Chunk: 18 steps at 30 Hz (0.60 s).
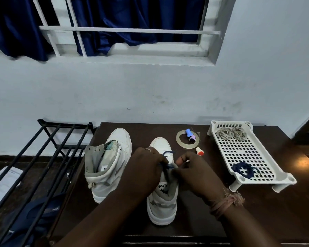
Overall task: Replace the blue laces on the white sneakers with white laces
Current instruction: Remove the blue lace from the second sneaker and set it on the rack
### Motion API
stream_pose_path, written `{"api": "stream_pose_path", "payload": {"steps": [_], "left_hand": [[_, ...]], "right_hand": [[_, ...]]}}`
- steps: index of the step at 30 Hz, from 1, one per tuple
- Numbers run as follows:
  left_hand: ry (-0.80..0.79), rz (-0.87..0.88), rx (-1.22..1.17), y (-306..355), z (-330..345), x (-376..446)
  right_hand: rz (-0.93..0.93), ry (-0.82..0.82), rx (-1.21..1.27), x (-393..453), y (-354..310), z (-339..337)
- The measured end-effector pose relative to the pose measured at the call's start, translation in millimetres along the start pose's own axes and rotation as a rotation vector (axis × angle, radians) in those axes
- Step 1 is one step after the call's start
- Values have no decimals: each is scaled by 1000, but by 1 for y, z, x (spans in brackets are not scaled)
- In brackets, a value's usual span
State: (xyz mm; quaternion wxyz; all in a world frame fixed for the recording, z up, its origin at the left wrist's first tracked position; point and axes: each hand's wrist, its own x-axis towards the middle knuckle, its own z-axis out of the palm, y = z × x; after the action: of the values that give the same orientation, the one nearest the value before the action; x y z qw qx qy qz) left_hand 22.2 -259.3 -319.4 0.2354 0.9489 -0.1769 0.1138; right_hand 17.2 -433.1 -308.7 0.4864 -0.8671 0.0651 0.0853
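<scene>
At a dark wooden table under a barred window, I am working the blue lace out of the nearer white sneaker, which is standing upright with its toe pointing away from me. My left hand is pinching the lace at the upper eyelets, fingers curled round it, while my right hand is gripping the other side of the collar and lace, thumb raised. A loop of the lace is rising over the toe between my hands.

The second sneaker is standing just to the left, already unlaced as far as I can judge, its tongue flopping open. On the white perforated tray to my right, two coils of white laces are waiting at the far end, and a bundle of blue lace is lying at the near end, presumably from the first shoe.

To do this step well, I am reckoning on loosening one crossing at a time, drawing the lace straight out through each eyelet rather than yanking, and steadying the shoe so it is not tipping. A tape ring and small bottles are sitting beyond the shoe, near enough to be knocked. A black metal rack is standing to the left.
</scene>
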Motion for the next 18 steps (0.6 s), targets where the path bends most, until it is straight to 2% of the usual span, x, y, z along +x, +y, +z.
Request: {"api": "stream_pose_path", "payload": {"steps": [4,6,8,9,10,11,13,15,18], "left_hand": [[44,-69,8,-3,9,2],[142,-259,-157,2,9,1],[228,-566,-376,5,5,4],[241,-649,-419,3,5,6],[245,-651,-413,1,6,6],[241,-579,-398,1,5,5],[213,-285,-344,0,5,4],[134,-48,-140,2,7,1],[84,31,197,3,9,0]], "right_hand": [[-31,20,-67,3,-1,2],[-20,15,-72,4,-1,2],[3,13,-61,6,0,3],[7,16,-70,7,1,3],[6,18,-81,7,1,3],[2,20,-94,8,2,3],[-18,22,-122,7,2,3],[-43,31,-138,7,1,4],[-55,36,-138,5,-1,4]]}}
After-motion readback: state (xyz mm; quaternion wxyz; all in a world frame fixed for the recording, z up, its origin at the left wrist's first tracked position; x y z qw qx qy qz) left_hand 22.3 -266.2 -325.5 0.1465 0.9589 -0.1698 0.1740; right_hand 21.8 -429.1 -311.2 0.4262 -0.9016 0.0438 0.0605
